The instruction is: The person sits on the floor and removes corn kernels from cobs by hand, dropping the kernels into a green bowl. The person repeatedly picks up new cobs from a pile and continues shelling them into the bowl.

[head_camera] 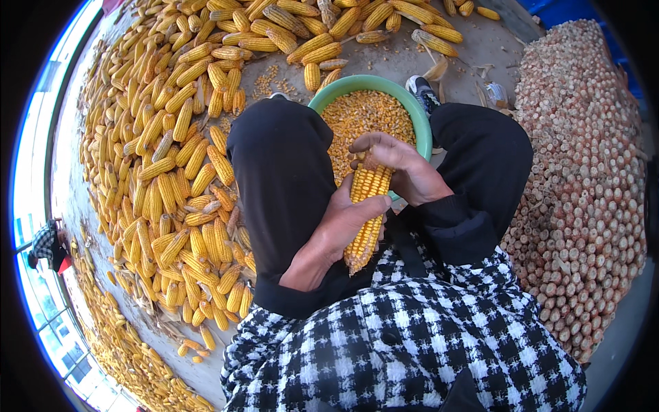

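Note:
My left hand [337,226] grips an ear of dried yellow corn [371,206] around its middle, thumb across the front. The ear is tilted, one end toward my lap and the other over the tub. At that far end a patch of reddish cob is bare of kernels. My right hand [406,167] curls around this upper end, fingers bent over the bare part; some fingertips are hidden behind the ear. Below the hands, between my knees, stands a green plastic tub [423,129] holding loose corn kernels [368,113].
A large heap of corn ears [170,154] spreads on the left and ahead. Stripped cobs [576,180] are stacked at right beside a blue sheet [561,13]. Scattered kernels [267,80] lie on the concrete floor. Another person [49,247] is at the far left.

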`<act>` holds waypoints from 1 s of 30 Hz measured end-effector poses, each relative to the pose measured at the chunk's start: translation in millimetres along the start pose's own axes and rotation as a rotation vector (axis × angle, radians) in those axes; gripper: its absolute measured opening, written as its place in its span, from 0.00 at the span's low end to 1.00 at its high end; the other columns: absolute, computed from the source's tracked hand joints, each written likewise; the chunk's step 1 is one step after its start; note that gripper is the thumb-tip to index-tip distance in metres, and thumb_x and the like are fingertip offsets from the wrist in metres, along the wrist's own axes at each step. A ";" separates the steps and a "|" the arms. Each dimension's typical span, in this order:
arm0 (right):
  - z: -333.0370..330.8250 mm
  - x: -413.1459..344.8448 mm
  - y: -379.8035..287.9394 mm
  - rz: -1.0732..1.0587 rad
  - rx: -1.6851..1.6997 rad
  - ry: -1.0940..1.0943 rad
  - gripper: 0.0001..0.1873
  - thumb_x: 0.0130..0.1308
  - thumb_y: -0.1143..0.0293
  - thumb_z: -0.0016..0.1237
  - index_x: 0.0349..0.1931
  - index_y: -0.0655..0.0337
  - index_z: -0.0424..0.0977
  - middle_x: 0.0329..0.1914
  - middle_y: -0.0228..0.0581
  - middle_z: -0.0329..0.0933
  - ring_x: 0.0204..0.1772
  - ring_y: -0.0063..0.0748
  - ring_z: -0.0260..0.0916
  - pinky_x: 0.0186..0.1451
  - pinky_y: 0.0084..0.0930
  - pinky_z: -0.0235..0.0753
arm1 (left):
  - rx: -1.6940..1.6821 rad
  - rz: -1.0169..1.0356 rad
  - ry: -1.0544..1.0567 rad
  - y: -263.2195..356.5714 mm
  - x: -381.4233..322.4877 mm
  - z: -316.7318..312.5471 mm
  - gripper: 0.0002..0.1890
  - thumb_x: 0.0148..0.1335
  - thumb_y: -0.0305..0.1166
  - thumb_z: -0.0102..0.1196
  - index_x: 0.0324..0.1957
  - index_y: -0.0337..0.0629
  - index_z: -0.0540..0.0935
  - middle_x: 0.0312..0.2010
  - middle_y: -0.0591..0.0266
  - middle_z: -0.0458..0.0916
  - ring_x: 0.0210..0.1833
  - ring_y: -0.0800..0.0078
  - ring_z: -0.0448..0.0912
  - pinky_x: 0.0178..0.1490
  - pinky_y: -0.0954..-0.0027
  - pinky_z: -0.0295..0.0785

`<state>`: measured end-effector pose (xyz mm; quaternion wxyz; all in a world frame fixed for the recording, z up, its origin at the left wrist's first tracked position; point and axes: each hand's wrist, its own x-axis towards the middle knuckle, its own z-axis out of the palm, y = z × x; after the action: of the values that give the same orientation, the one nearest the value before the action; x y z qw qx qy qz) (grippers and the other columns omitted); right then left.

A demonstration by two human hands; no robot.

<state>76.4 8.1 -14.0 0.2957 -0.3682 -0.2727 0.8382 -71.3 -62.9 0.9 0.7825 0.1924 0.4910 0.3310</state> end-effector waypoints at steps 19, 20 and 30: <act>-4.4 7.4 13.6 -0.165 -0.350 0.190 0.36 0.73 0.41 0.33 0.61 0.68 0.67 0.61 0.45 0.69 0.63 0.33 0.65 0.67 0.29 0.62 | 0.114 0.245 0.135 -20.6 17.7 -2.5 0.30 0.65 0.38 0.56 0.64 0.36 0.61 0.46 0.57 0.74 0.41 0.73 0.78 0.41 0.72 0.78; -6.1 5.9 14.1 -0.164 -0.337 0.172 0.36 0.73 0.41 0.33 0.61 0.68 0.67 0.62 0.46 0.69 0.64 0.33 0.65 0.67 0.28 0.62 | 0.077 0.241 0.128 -20.9 18.1 -2.0 0.31 0.66 0.39 0.56 0.64 0.36 0.60 0.47 0.56 0.74 0.44 0.72 0.78 0.43 0.72 0.78; 4.4 -22.8 30.8 -0.222 -0.218 0.087 0.38 0.73 0.46 0.38 0.70 0.68 0.52 0.69 0.47 0.60 0.71 0.34 0.56 0.72 0.28 0.54 | -0.026 0.282 0.158 -8.5 10.0 3.5 0.37 0.56 0.28 0.63 0.62 0.27 0.57 0.54 0.47 0.70 0.56 0.66 0.73 0.58 0.68 0.71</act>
<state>76.6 -29.6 -21.8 0.3563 -0.4016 -0.3882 0.7491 -62.3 -61.8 -9.2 0.6896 0.2228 0.5148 0.4581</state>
